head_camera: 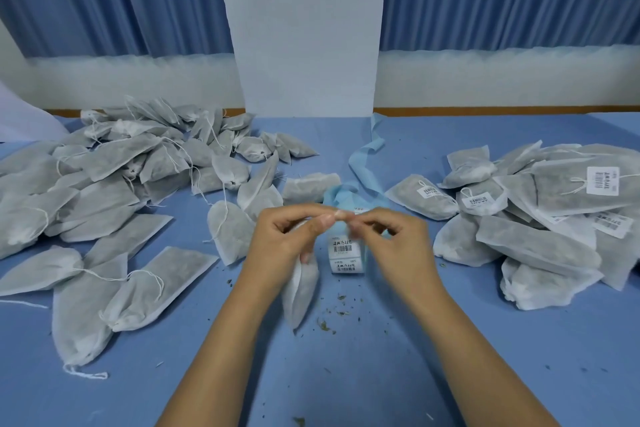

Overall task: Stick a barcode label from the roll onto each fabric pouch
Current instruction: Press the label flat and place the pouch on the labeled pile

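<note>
Holding: your left hand [291, 239] grips 1 fabric pouch [300, 291], which hangs down to the blue table [381, 374].
Right hand [398, 239]: fingers curled against the left fingertips; blur hides what they pinch, so you cannot tell.
Label roll [346, 255]: just beyond, between your 2 hands, barcodes facing you.
Backing strip [363, 156]: pale blue, trailing away.
Far piles: bare pouches [104, 184] left, labelled pouches [568, 191] right.

pouches [104, 163]: matt nonwoven cloth (fuzzy) | labels [346, 255]: smooth paper | table [415, 340]: matt
</note>
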Tool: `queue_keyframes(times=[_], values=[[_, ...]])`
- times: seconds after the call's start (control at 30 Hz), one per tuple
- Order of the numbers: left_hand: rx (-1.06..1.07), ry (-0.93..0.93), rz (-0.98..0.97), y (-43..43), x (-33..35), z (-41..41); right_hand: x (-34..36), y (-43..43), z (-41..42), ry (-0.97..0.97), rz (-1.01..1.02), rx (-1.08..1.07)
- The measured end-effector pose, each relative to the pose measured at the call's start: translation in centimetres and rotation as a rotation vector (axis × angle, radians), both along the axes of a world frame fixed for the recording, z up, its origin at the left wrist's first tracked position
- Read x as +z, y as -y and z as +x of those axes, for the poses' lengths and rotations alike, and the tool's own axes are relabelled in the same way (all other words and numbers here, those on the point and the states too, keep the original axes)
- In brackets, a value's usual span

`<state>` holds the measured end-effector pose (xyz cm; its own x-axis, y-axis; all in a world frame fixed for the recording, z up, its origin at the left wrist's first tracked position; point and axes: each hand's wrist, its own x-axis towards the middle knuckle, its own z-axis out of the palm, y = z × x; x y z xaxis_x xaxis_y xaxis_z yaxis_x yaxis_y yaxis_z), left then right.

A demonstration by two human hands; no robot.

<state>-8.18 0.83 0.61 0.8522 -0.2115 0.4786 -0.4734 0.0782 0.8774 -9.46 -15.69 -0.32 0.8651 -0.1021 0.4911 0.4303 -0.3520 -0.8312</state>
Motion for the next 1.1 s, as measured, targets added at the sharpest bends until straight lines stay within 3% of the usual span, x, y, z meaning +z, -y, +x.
queue_keyframes(times=[0.1, 0.2, 0.33, 0.4, 0.53, 0.63, 0.77, 0.9, 1.1], values=[[0.235, 0.065, 0.116, 0.1, -0.7, 0.4, -0.6, -1.6, -0.6, 0.277, -0.439, -0.107], [0.346, 0.191, 0.379, -0.2, -1.3, 0.9, -0.3, -0.9, -0.6, 0.472, -0.604, -0.153], [0.195, 0.163, 0.553, -0.1, -1.3, 0.9, 0.4, 0.5, -0.3, 0.561, -0.564, -0.252], [0.074, 0.118, 0.53, 0.4, -1.0, 0.5, 0.5, 0.7, -0.1, 0.521, -0.481, -0.275], [0.039, 0.052, 0.41, 0.6, -0.6, 0.1, 0.1, 0.7, 0.1, 0.219, -0.12, -0.193], [0.11, 0.065, 0.322, 0.9, -0.6, -0.1, -0.1, 0.4, 0.2, 0.049, 0.013, -0.135], [0.318, 0.083, 0.152, 1.4, -0.7, -0.4, -0.2, 0.0, 0.1, -0.036, -0.037, -0.051], [0.357, 0.007, 0.124, 1.4, -0.7, -0.3, -0.3, -0.6, -0.2, -0.02, -0.157, 0.05], [0.35, -0.135, 0.065, 1.3, -0.4, -0.2, 0.4, -0.3, -0.5, 0.254, -0.178, -0.151]])
